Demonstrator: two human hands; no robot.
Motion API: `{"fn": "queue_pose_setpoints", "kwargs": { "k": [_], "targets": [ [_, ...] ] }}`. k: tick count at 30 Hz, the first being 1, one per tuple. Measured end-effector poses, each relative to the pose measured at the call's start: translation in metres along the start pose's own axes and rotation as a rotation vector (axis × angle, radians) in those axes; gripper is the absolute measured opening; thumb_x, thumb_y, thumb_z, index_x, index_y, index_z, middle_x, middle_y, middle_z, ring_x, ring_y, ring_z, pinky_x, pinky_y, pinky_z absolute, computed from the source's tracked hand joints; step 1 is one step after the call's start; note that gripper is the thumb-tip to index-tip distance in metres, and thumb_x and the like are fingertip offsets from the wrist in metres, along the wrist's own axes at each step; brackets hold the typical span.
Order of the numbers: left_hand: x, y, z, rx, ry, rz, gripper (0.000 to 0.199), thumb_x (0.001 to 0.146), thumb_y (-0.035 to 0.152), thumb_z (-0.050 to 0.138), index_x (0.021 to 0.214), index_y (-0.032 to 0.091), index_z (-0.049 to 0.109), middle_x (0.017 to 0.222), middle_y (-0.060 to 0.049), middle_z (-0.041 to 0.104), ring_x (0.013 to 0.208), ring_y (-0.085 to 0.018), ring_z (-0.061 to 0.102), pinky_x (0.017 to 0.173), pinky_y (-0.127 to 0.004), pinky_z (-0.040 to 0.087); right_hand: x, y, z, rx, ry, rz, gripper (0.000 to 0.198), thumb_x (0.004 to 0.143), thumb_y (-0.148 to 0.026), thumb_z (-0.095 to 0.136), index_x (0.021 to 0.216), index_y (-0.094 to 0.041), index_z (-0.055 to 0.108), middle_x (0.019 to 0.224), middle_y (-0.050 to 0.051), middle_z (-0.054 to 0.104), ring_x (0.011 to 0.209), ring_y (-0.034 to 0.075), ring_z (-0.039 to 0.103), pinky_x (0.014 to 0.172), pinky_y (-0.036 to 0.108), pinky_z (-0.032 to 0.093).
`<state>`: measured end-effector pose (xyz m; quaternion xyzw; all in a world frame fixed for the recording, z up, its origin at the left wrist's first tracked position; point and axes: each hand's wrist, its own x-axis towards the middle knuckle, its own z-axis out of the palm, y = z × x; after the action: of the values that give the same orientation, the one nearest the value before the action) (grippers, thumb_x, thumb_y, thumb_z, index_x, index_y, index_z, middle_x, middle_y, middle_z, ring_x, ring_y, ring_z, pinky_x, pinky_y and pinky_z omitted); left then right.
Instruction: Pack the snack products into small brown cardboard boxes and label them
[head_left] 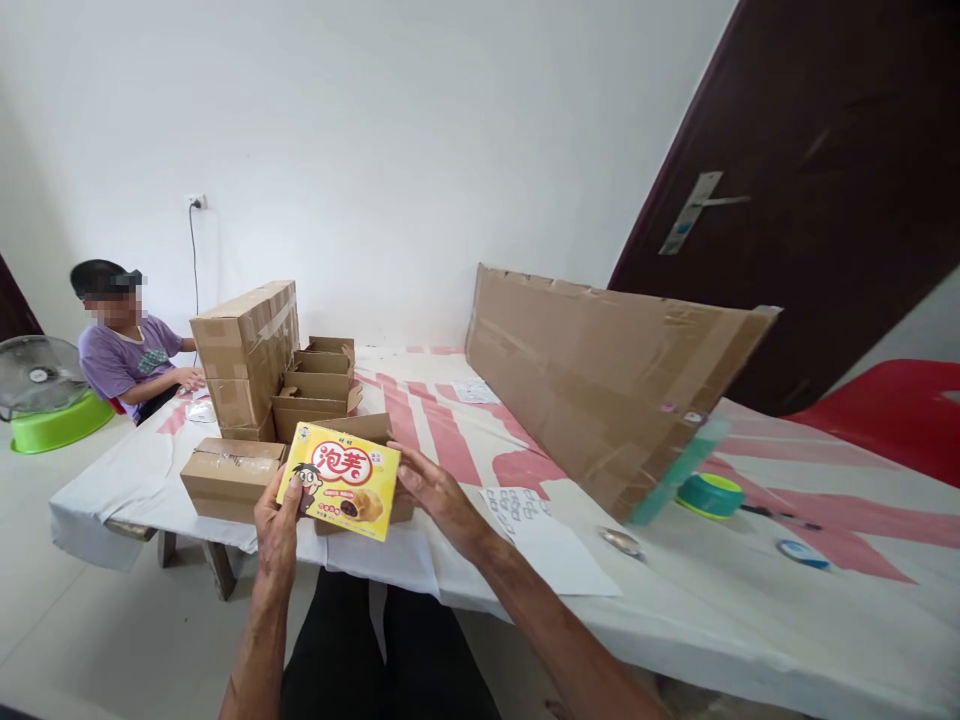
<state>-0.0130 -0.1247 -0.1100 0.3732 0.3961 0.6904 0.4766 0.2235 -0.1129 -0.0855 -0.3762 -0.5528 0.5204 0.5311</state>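
Note:
Between my two hands is a yellow snack box (pixel 341 483) with red Chinese lettering, a cartoon figure and a picture of filled puffs. My left hand (pixel 279 515) grips its left edge, thumb on the front face. The fingers of my right hand (pixel 442 495) are at its right edge, partly hidden behind it. The box is held tilted towards me above the table's front edge. Behind it stands an open cardboard box (pixel 375 428), mostly covered by the snack box. A closed brown carton (pixel 232 480) lies just left of my left hand.
Several open cartons (pixel 311 385) and a tall taped stack (pixel 247 350) stand beyond. A large cardboard panel (pixel 585 370) rises at right. On the cloth-covered table (pixel 675 610) are a marked paper sheet (pixel 555 550) and a tape roll (pixel 709 495). Another person (pixel 139 350) sits at far left.

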Motion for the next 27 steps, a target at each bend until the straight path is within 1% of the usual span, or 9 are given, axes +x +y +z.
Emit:
{"fn": "queue_pose_setpoints", "kwargs": {
  "k": [2,4,6,8,12,14,19,23,27],
  "targets": [
    [0.001,-0.007,0.001,-0.021,0.034,0.009,0.078,0.071,0.061,0.091,0.130,0.013,0.075,0.113,-0.014,0.080,0.094,-0.027,0.077,0.080,-0.032,0.062,-0.004,0.009,0.007,0.046,-0.005,-0.006,0.093,0.079,-0.071,0.079,0.155,-0.026,0.051,0.138,0.014,0.071,0.122,0.035,0.069,0.095,0.047,0.061],
    [0.000,-0.012,0.004,-0.042,0.046,0.006,0.075,0.070,0.060,0.092,0.126,0.013,0.076,0.112,-0.014,0.080,0.093,-0.026,0.077,0.080,-0.032,0.062,-0.005,0.016,0.015,0.093,0.021,-0.024,0.098,0.078,-0.068,0.082,0.159,-0.026,0.045,0.138,0.014,0.072,0.123,0.035,0.069,0.098,0.048,0.061],
    [-0.002,-0.015,0.006,-0.065,0.058,0.005,0.073,0.069,0.060,0.093,0.123,0.013,0.076,0.111,-0.013,0.080,0.090,-0.024,0.076,0.080,-0.032,0.063,-0.002,0.021,0.020,0.129,0.052,-0.042,0.097,0.077,-0.066,0.083,0.157,-0.025,0.048,0.136,0.014,0.073,0.123,0.035,0.069,0.098,0.050,0.061],
    [-0.002,-0.016,0.008,-0.078,0.065,0.001,0.073,0.067,0.058,0.094,0.121,0.013,0.077,0.109,-0.012,0.080,0.085,-0.021,0.075,0.078,-0.030,0.063,0.005,0.024,0.021,0.147,0.068,-0.050,0.091,0.076,-0.065,0.084,0.152,-0.024,0.054,0.133,0.014,0.074,0.121,0.036,0.070,0.098,0.051,0.062],
    [-0.001,-0.015,0.006,-0.039,0.038,-0.021,0.071,0.064,0.058,0.095,0.116,0.012,0.078,0.096,-0.010,0.079,0.075,-0.018,0.072,0.063,-0.024,0.059,0.019,0.027,0.020,0.158,0.070,-0.043,0.082,0.076,-0.063,0.084,0.146,-0.027,0.061,0.132,0.010,0.075,0.120,0.036,0.071,0.096,0.050,0.063],
    [0.000,-0.016,0.004,-0.019,0.033,-0.038,0.074,0.062,0.060,0.096,0.116,0.012,0.078,0.091,-0.009,0.079,0.073,-0.018,0.072,0.060,-0.023,0.057,0.025,0.029,0.020,0.160,0.069,-0.046,0.080,0.076,-0.064,0.083,0.145,-0.028,0.062,0.132,0.009,0.075,0.121,0.036,0.071,0.095,0.049,0.064],
    [0.003,-0.017,-0.004,0.014,0.004,-0.084,0.079,0.057,0.062,0.097,0.114,0.012,0.077,0.095,-0.011,0.080,0.075,-0.019,0.074,0.065,-0.025,0.059,0.035,0.036,0.021,0.152,0.080,-0.050,0.083,0.074,-0.066,0.083,0.143,-0.025,0.064,0.129,0.009,0.076,0.118,0.036,0.072,0.094,0.049,0.065],
    [0.006,-0.018,-0.009,0.061,-0.016,-0.083,0.079,0.060,0.064,0.096,0.116,0.012,0.077,0.095,-0.012,0.081,0.077,-0.021,0.075,0.064,-0.024,0.058,0.039,0.037,0.023,0.104,0.069,-0.029,0.083,0.073,-0.068,0.082,0.142,-0.025,0.065,0.130,0.009,0.076,0.116,0.036,0.073,0.094,0.048,0.065],
    [0.009,-0.019,-0.011,0.075,-0.020,-0.082,0.082,0.058,0.064,0.096,0.118,0.011,0.077,0.095,-0.013,0.082,0.076,-0.021,0.075,0.061,-0.024,0.058,0.042,0.034,0.023,0.058,0.059,-0.031,0.082,0.074,-0.067,0.081,0.142,-0.025,0.065,0.132,0.009,0.075,0.116,0.036,0.073,0.095,0.049,0.064]
  ]
}}
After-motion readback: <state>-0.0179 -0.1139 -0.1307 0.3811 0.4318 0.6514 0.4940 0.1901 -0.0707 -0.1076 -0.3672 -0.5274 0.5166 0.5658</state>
